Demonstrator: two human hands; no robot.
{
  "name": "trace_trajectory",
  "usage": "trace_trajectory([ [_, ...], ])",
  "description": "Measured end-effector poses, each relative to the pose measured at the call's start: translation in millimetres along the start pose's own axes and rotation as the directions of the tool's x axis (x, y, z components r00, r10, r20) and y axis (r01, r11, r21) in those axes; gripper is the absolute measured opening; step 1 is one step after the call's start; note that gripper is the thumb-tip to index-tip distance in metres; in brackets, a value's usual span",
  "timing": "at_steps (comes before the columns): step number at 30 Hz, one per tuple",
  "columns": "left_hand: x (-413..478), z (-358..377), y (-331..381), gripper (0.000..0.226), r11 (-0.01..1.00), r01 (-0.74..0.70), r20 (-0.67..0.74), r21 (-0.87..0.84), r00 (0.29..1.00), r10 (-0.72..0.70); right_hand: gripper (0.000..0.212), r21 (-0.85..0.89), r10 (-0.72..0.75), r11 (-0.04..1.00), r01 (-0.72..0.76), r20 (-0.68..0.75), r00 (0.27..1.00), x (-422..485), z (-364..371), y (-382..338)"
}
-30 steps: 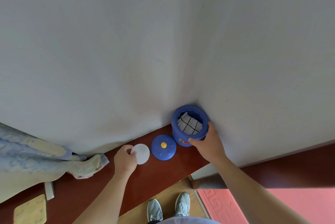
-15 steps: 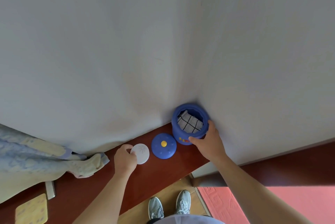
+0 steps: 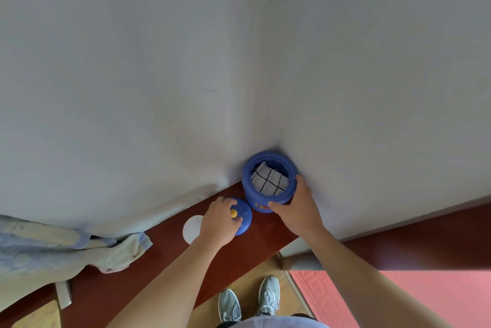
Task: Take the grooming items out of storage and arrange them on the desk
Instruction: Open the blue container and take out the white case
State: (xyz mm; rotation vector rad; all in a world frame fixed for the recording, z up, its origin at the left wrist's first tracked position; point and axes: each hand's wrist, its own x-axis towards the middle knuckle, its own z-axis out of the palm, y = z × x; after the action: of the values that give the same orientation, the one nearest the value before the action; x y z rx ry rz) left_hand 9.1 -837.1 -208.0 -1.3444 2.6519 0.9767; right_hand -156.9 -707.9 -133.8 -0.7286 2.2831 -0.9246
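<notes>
1. The white disc now lies released on the desk, near its front edge: one item set out.
2. The left hand has shifted from it to the blue lid just beside, fingers curled round its yellow knob.
3. The right hand grips the blue jar in the corner. A checked cloth sits inside, so unpacking seems unfinished.

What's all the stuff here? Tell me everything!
jar: one, blue, desk's back corner
checked cloth: one, white with black lines, inside jar
lid: one, blue, yellow knob, left of jar
disc: one, white, left of lid
crumpled cloth: one, pale blue and cream, desk's left
desk: one, red-brown
walls: two, pale grey, behind desk
mat: one, pink, bottom right
shoes: two, grey, bottom middle
left hand: one, grips lid
right hand: one, holds jar
</notes>
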Motion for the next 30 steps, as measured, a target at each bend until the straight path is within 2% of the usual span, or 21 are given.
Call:
trace_trajectory([
  [6, 8, 9, 3, 0.032, 0.996, 0.033, 0.003, 0.087, 0.999, -0.034, 0.092, 0.005, -0.011, 1.0, 0.011, 0.0, 1.0, 0, -1, 0],
  [12, 13, 10, 3, 0.02, 0.995, 0.041, -0.014, 0.096, 0.999, -0.039, 0.091, 0.004, -0.003, 1.0, 0.003, -0.003, 1.0, 0, 0, 0],
  [16, 10, 5, 6, 0.017, 0.998, 0.037, -0.033, 0.059, 0.999, -0.035, 0.091, -0.008, -0.007, 1.0, 0.007, -0.002, 1.0, 0, -1, 0],
  [24, -9, -24, 10, 0.015, 0.995, 0.048, -0.169, -0.086, 0.984, -0.062, 0.091, 0.0, 0.007, 1.0, -0.007, 0.008, 1.0, 0, 0, -2],
  [30, -29, -50, 20, 0.018, 0.983, -0.043, -0.244, -0.176, 0.97, -0.001, 0.088, 0.001, -0.007, 1.0, 0.007, -0.005, 1.0, 1, 1, -1],
])
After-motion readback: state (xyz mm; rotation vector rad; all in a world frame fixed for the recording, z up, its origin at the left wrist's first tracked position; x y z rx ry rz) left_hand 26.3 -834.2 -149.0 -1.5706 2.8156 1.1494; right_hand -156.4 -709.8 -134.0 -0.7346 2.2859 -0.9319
